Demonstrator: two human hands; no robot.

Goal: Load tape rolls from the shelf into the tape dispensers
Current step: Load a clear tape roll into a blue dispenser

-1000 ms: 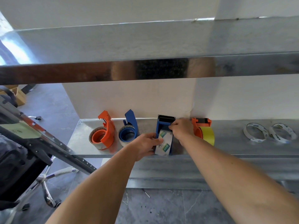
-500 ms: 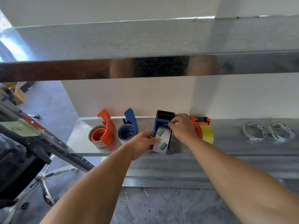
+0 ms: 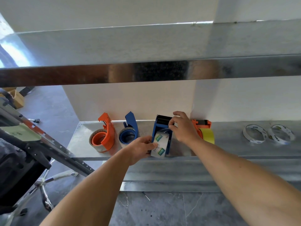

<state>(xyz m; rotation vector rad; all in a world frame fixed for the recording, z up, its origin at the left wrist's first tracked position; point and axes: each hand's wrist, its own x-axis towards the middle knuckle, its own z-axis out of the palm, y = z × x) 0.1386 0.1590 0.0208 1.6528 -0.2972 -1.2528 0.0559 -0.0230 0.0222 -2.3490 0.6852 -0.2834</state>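
A blue tape dispenser (image 3: 161, 126) stands on the metal shelf (image 3: 228, 144) with a clear printed tape roll (image 3: 159, 145) in it. My left hand (image 3: 141, 148) grips the roll and the dispenser's near left side. My right hand (image 3: 183, 128) pinches the free end of the tape just below the dispenser's black toothed blade. To the left stand an orange dispenser (image 3: 104, 137) and another blue dispenser (image 3: 129, 132), each with a roll in it. An orange dispenser with a yellow roll (image 3: 206, 132) sits partly hidden behind my right hand.
Two thin, nearly spent tape rings (image 3: 254, 132) (image 3: 281, 133) lie on the shelf at the right. An upper shelf's metal edge (image 3: 146, 72) runs across above. A slanted metal rail (image 3: 53, 144) and an office chair (image 3: 21, 168) stand at the left.
My right hand has drawn the tape end up from the roll toward the blade. The dispenser's blade end has come into full view. My left hand has stayed on the roll.
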